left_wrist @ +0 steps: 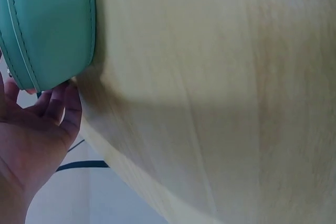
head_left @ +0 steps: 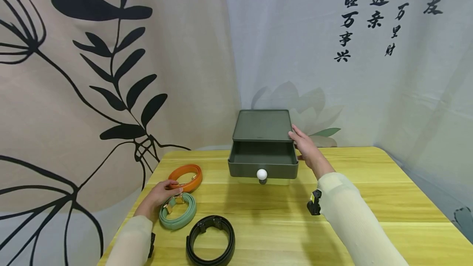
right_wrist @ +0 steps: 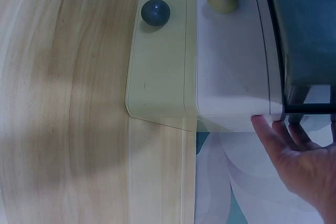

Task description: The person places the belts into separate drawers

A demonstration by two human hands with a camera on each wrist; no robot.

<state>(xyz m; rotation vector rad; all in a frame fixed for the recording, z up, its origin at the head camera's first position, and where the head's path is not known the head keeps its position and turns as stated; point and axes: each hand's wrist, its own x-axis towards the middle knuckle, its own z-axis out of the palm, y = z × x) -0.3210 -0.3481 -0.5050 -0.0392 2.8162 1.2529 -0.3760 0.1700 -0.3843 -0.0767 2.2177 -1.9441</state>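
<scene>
My left hand (head_left: 163, 194) reaches over the table's left side, fingertips at the near left edge of a coiled orange belt (head_left: 198, 180). A coiled mint-green belt (head_left: 191, 212) with a gold buckle lies right beside the thumb. In the left wrist view that green belt (left_wrist: 52, 30) partly hides the fingertips of the left hand (left_wrist: 37, 135). My right hand (head_left: 308, 151) rests against the right side of a small drawer cabinet (head_left: 262, 124). Its top dark green drawer (head_left: 244, 170), with a white knob, is pulled out; the inside shows no contents.
A coiled black belt (head_left: 230, 245) lies near the front of the wooden table (head_left: 281, 233). Below the pulled-out drawer, a white drawer (right_wrist: 231, 61) and a cream drawer (right_wrist: 157, 72) show in the right wrist view. A printed curtain (head_left: 192, 52) hangs right behind the table.
</scene>
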